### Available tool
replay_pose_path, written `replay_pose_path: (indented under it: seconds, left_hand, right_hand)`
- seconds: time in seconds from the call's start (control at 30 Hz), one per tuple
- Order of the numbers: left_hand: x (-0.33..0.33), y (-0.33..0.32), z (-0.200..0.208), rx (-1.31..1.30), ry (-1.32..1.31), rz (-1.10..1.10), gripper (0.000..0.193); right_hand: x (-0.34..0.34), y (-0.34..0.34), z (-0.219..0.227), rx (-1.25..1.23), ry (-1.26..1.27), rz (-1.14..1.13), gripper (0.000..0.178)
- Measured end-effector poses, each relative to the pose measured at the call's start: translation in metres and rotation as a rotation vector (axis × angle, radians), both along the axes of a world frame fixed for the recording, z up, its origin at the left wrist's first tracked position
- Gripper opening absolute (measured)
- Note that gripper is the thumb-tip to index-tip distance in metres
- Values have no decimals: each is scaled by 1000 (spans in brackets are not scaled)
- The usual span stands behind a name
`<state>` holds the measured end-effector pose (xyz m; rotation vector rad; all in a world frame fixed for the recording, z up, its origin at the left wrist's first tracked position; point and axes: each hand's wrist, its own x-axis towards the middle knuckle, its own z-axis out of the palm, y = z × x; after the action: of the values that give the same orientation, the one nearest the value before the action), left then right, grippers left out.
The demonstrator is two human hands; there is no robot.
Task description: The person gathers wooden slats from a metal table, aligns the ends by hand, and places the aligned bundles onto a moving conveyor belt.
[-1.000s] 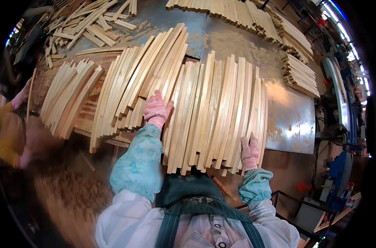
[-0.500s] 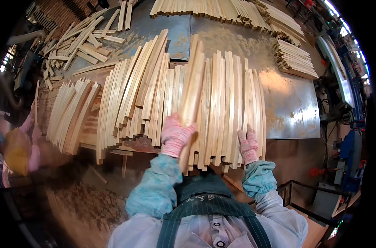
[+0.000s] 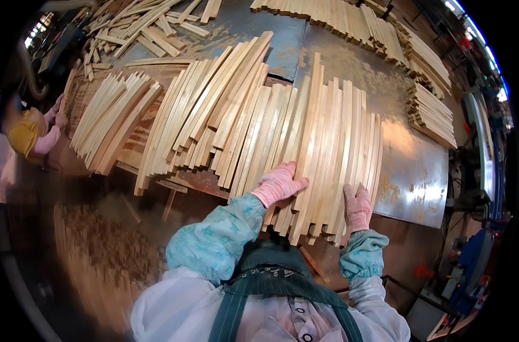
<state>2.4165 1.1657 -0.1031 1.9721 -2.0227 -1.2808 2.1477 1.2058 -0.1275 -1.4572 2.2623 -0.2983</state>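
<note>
A row of pale wooden strips [image 3: 328,137] lies side by side in front of me, their near ends uneven. My left hand [image 3: 280,183], in a pink-and-white knitted glove, rests on the strips near their lower ends, with thumb and fingers apart. One longer strip [image 3: 312,119] stands out beyond the others just right of that hand. My right hand [image 3: 358,208], gloved the same way, lies against the right part of the row with its fingers stretched along the strips. Left of the row, more strips [image 3: 199,102] lie fanned and partly overlapping.
Loose strips [image 3: 151,34] are heaped at the far left. Stacked strips [image 3: 339,25] line the back of the metal table [image 3: 413,176], with a smaller stack [image 3: 432,117] at right. At left, another person [image 3: 34,131] holds a strip. A pile of wood pieces [image 3: 102,245] stands below left.
My left hand has let go of the long strip, which now lies farther right among the others. The view has shifted and turned; my right hand stays at the row's right part.
</note>
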Motion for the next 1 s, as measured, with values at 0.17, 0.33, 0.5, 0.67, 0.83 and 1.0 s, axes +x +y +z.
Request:
replay_pose_path:
  seconds: [0.17,0.33,0.5,0.67,0.83,1.0]
  left_hand:
    - [127,-60,-70,-1045,-353,259,45]
    - [263,-74,-71,-453,-856,424,94]
    - [244,-78,-38,-66,-558,552,97]
    - [224,-72,-37,-161,-513,540,101]
    - [232,-76,-40,-100,-552,555,101]
    - [234,-72,-44,-148,-548,594,103]
  right_hand:
    - [14,-3,9,31,46,-52,74]
    - [57,-25,53,-514,-163,41,58]
    - [223,-123,67,-72,-815,411,60]
    - [354,-191,-20,-68,-58,385,81]
    - [415,-207,-42,-41,-277,43,72]
    - [406,-248,-24,525,-427,77,58]
